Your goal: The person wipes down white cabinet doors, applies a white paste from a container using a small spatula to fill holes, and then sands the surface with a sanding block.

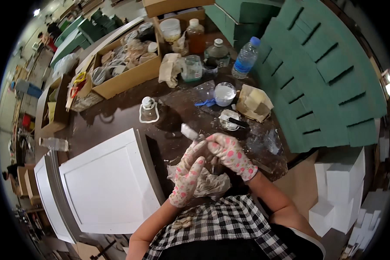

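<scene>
Both my hands wear white gloves with pink flower spots and meet over the table's near edge. My right hand has its fingers pinched together at the near end of a small white-coated piece, whose kind I cannot make out. My left hand rests its outstretched fingertips against the same end, thumb apart. Below them lies a crumpled pale cloth. Just beyond sit a small tub with a black-handled tool across it, and a cup of white paste.
White panelled doors lie at the left. A small glass bottle stands mid-table. Behind are a filled cardboard box, a jar and a blue-capped water bottle. Slotted green boards rise at the right, with white boxes nearer.
</scene>
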The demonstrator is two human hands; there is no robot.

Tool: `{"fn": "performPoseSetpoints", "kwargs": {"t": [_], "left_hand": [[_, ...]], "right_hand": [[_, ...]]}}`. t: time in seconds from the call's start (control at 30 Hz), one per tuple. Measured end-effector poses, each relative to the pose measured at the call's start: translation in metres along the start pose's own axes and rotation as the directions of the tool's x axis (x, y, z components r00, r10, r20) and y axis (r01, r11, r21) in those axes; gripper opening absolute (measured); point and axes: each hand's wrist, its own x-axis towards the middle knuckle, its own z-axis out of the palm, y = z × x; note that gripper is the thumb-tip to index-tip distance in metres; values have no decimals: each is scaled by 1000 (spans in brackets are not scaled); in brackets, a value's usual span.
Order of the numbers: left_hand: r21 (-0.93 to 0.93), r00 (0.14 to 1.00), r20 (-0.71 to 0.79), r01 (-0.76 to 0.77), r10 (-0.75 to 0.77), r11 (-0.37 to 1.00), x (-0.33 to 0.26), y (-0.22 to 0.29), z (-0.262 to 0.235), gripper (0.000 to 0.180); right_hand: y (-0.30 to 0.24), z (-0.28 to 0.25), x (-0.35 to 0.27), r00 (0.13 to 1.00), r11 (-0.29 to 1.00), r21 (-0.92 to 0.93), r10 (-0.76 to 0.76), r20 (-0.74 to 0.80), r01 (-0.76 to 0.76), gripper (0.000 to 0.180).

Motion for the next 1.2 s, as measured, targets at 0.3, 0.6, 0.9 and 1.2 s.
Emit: {"fn": "performPoseSetpoints", "kwargs": {"t": [0.3,0.6,0.9,1.2], "left_hand": [[79,991,39,122,-126,989,24,-9,3,32],[104,970,101,213,-223,972,16,-1,17,29],[-406,918,225,394,-327,825,16,-13,15,67],[-143,968,-44,238,-246,961,-15,4,-22,67]], "right_hand": [[-68,-119,-3,686,842,-533,-433,-585,77,33],[-58,-136,29,602,629,-767,-568,-562,-123,51],[-30,-15,-28,639,142,-812,-697,324,567,47],[-61,4,-38,804,249,-834,-497,326,492,44]]}}
